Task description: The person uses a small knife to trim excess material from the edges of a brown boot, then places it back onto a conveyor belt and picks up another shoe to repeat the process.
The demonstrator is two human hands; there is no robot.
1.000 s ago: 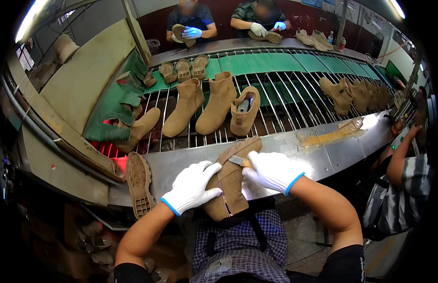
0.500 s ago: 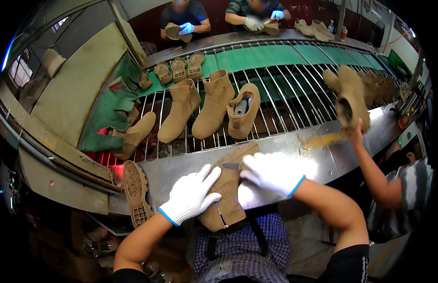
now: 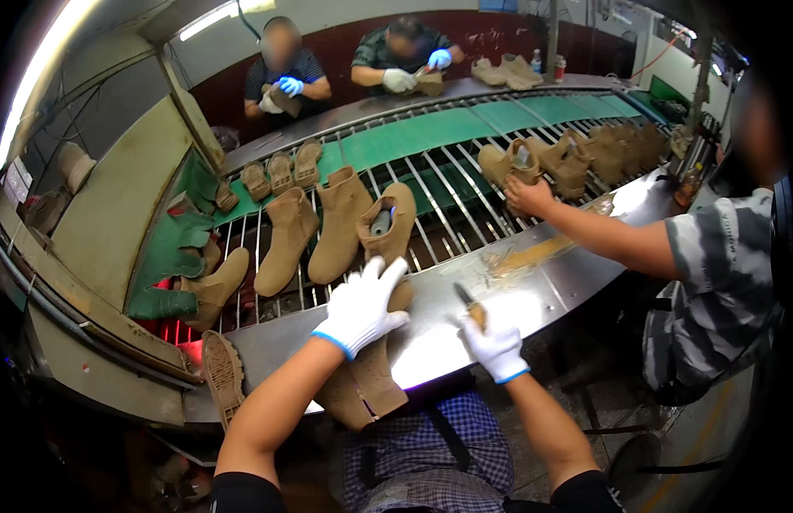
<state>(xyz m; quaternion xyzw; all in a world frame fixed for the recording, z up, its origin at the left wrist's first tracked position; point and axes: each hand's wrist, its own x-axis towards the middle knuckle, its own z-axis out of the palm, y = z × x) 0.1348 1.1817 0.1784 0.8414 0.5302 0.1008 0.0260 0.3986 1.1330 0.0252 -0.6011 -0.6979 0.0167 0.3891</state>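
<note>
Steel bench (image 3: 533, 295); left hand (image 3: 362, 309) over boot (image 3: 362, 389); right hand (image 3: 496, 344) holds knife (image 3: 470, 306)

Along the far edge of the surface (image 3: 345, 115), a person in a striped shirt (image 3: 308, 68) and a person in a camouflage shirt (image 3: 381, 58), then, toward the far right corner, pale shoes (image 3: 506, 72), a clear bottle (image 3: 536, 61) and a red cup (image 3: 560, 68). Lengthwise over the rack of metal rods (image 3: 486, 214), a green strip (image 3: 414, 135), with three sole-up shoes (image 3: 279, 173) near its left end and a row of tan boots (image 3: 606, 154) nearer the right end. Beside the near right corner, a person in a grey-and-white shirt (image 3: 721, 235).
</note>
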